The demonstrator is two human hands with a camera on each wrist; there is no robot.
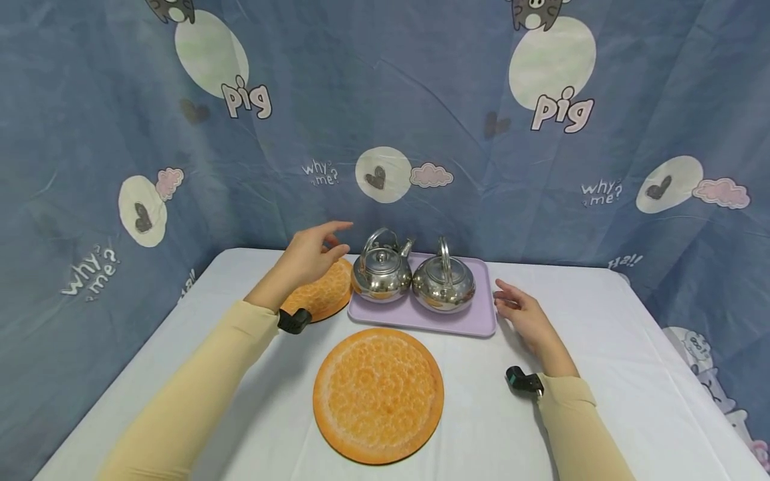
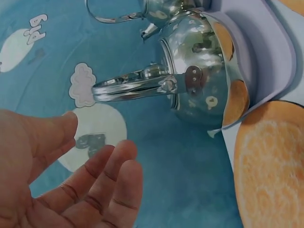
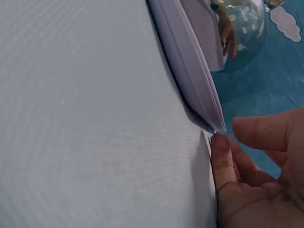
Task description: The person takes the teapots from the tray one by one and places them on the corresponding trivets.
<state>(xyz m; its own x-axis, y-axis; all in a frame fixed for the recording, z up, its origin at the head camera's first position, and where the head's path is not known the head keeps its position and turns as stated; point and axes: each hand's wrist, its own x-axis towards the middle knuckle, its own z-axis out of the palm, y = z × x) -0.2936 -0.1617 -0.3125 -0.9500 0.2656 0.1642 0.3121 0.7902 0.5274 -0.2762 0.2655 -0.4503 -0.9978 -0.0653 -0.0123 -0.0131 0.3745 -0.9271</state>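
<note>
Two shiny steel kettles stand side by side on a lilac tray (image 1: 421, 322) at the back of the table. My left hand (image 1: 313, 254) hovers just left of the left kettle (image 1: 383, 275), apart from its raised handle; in the left wrist view its loosely bent fingers (image 2: 124, 190) hold nothing. The right kettle (image 1: 444, 286) has its handle upright too. Beside the tray's right edge is my right hand (image 1: 526, 321), its fingers and thumb spread around the tray's corner in the right wrist view; whether they touch the rim I cannot tell.
A round orange mat with a bread-like pattern (image 1: 379, 395) lies in front of the tray. A second such mat (image 1: 321, 292) lies to the left, partly behind my left arm. A white cloth (image 1: 475, 414) covers the table, and a blue printed curtain (image 1: 385, 100) hangs behind.
</note>
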